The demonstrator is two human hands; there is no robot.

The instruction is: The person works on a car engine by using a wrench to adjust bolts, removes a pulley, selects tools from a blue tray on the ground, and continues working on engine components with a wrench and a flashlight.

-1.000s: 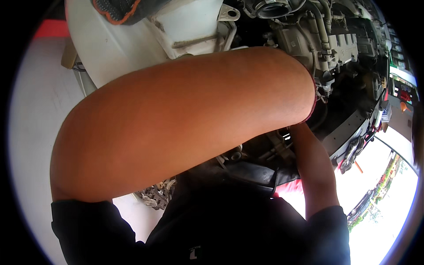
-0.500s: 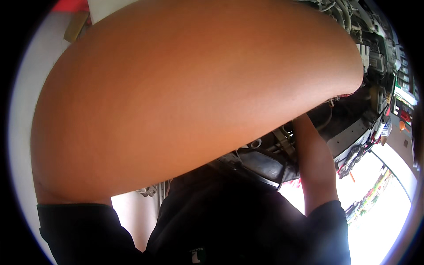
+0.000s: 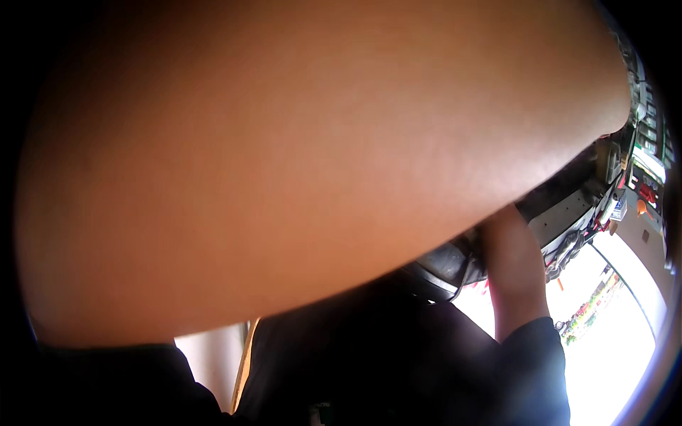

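Observation:
My left forearm spans most of the head view, very close to the camera, running from a dark sleeve at lower left toward the upper right. Its hand is not seen. My right forearm rises from its dark sleeve and passes behind the left forearm, which hides the right hand. Beside the right forearm lies a dark, glossy rounded housing of what looks like a vehicle's engine bay. What either hand touches or holds cannot be made out.
A dark metal crossbar with small holes runs along the engine bay's edge, right of my right arm. Farther right are an orange object and a red item. Bright light fills the lower right. My dark shirt fills the lower middle.
My left forearm has come closer to the camera and covers more of the engine bay, including hoses and parts at upper right. My right forearm has barely moved.

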